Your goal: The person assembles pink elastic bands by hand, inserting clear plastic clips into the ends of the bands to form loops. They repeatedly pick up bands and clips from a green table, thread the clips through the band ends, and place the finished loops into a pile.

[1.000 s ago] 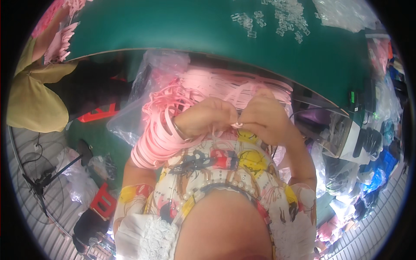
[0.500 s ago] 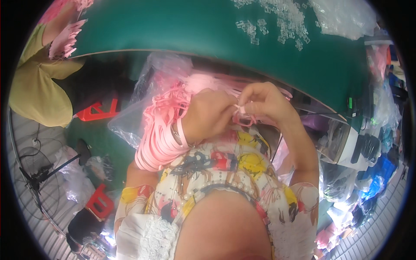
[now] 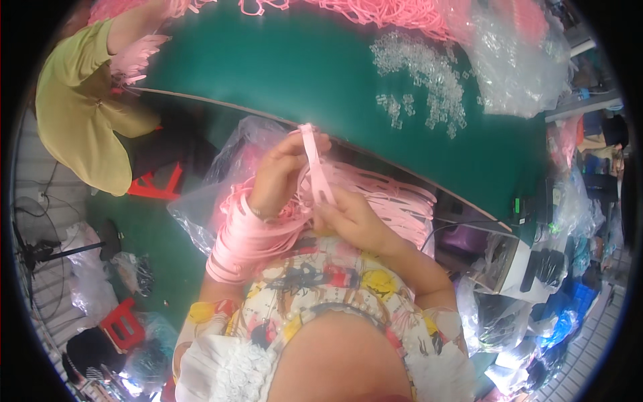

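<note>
A flat pink strap [image 3: 312, 157] is stretched between my two hands near the table's front edge. Its upper end passes over the fingers of my left hand [image 3: 276, 175], which are closed about it. Lower down and to the right, my right hand [image 3: 353, 220] pinches the other end. Many pink strap loops [image 3: 244, 242] are bunched around my left wrist and forearm. More pink straps [image 3: 395, 197] lie spread across my lap, under and beyond my right hand. Whether a small fitting is on the held strap, I cannot make out.
On the green table [image 3: 268, 60] lie scattered small clear plastic pieces [image 3: 429, 80], a large clear bag [image 3: 522, 60] and a heap of pink straps [image 3: 395, 15]. A person in yellow-green [image 3: 80, 127] sits at the left. Red stools [image 3: 122, 326] and a fan [image 3: 37, 251] stand on that side.
My hands were close together at a small pink loop; now they are apart, with a strap stretched between them. Both have shifted left, my right hand also lower. The view has tilted toward the table.
</note>
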The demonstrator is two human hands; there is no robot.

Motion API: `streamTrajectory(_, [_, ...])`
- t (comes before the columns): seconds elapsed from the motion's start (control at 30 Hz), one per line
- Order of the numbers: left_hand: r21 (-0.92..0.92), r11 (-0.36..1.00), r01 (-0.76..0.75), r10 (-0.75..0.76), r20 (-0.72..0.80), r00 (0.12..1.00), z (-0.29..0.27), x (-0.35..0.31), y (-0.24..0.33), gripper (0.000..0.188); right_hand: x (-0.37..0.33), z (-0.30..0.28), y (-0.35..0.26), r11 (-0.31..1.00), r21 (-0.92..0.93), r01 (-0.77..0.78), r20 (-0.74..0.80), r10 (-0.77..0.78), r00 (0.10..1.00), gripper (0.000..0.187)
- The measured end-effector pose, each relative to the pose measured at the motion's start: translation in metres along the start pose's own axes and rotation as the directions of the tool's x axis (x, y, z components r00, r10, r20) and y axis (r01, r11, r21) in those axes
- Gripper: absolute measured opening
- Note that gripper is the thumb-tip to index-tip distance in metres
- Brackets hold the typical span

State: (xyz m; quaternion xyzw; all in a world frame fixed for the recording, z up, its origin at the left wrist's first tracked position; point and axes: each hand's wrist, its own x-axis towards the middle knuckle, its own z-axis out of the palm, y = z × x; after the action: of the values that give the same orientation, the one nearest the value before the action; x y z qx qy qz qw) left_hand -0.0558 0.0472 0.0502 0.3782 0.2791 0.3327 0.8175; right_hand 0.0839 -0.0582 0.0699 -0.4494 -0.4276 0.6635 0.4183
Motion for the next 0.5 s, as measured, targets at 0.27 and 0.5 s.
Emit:
streamTrajectory(0.27, [0.514, 0.747, -0.421, -0.001, 0.635, 0.773, 0.01, 0.01, -0.057, 0.027, 0.066, 0.054, -0.014, 0.961, -0.215, 0.175, 0.362, -0.088, 0.928, 0.015])
streamTrajectory(0.5, [0.533, 0.613, -0.583, -0.081, 0.777, 0.625, 0.024, 0.046, -0.056, 0.031, 0.089, 0.043, -0.057, 0.277, -0.859, 0.431, 0.331, -0.344, 0.879, 0.02])
